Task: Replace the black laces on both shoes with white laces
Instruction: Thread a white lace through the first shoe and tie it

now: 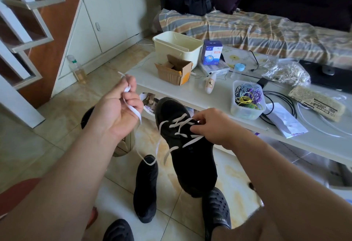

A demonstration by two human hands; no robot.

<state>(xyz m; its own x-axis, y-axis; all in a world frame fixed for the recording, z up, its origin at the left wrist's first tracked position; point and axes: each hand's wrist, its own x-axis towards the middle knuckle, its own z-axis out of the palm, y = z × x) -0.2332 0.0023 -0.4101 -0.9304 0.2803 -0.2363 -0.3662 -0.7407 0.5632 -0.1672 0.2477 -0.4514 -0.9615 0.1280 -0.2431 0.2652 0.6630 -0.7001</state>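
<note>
A black shoe (192, 162) stands tilted in front of me, toe up against the low table, with a white lace (182, 124) threaded through several eyelets. My right hand (213, 126) pinches the lace at the shoe's right side. My left hand (122, 107) is raised to the left and grips the lace's long free end (133, 109), which loops down toward the floor. A second black shoe (145, 189) lies on the tiles below, sole side turned toward me; its laces are hidden.
A low white table (213, 101) carries a cream bin (177, 45), a cardboard box (174, 71), a blue box, a tub of coloured bands (246, 100) and cables. Behind it is a striped sofa. My feet in dark clogs (217, 208) are on the tiled floor.
</note>
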